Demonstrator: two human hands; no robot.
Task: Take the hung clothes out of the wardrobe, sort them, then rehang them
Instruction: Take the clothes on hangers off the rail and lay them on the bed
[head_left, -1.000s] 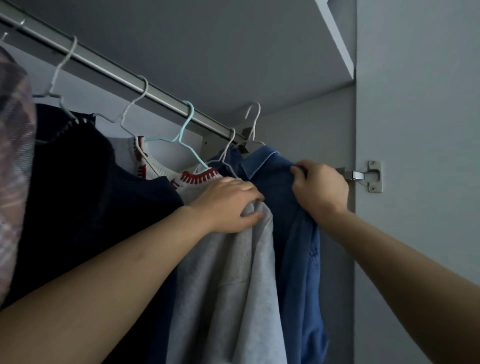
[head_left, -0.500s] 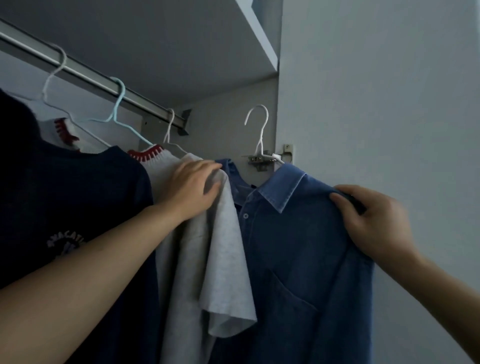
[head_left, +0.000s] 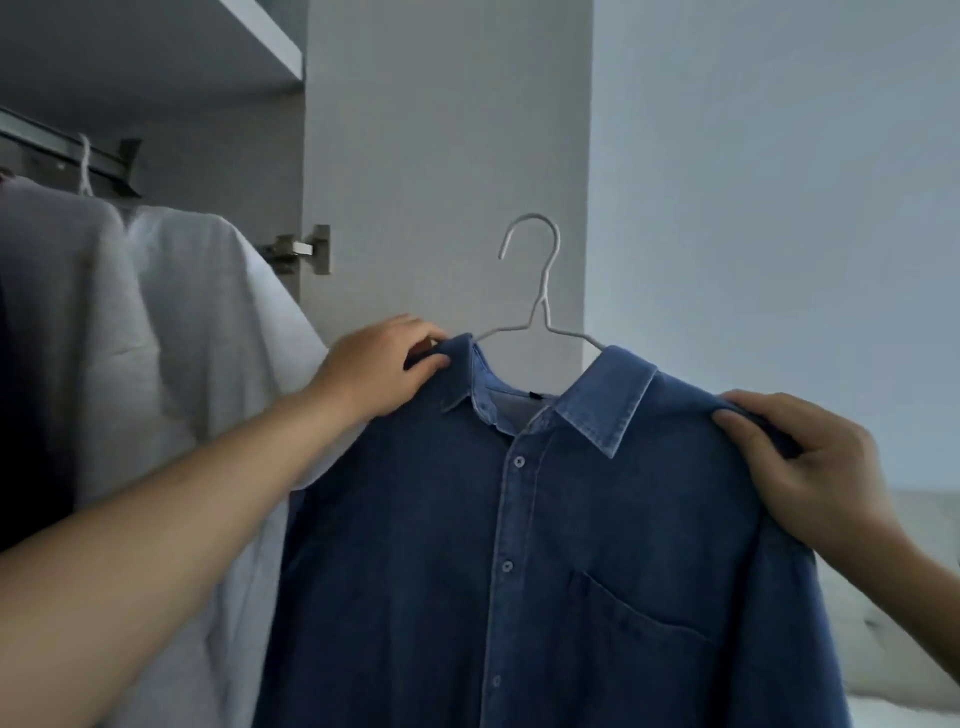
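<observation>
Denim shirt (head_left: 545, 545) now clear of wardrobe — grey tee (head_left: 171, 364) beside

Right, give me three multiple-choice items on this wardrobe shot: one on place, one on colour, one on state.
1. Where is the white hanger's hook?
A. On the rail
B. Free in the air, off the rail
C. On the door hinge

2. What colour is the denim shirt that is held up?
A. Blue
B. Red
C. Green

3. How is that shirt held?
A. Left hand only
B. Right hand only
C. Both hands, one at each shoulder

Answers: 1 B, the hook shows against the bare wardrobe side panel; 2 A, blue denim throughout; 3 C, each hand pinches a shoulder.
</observation>
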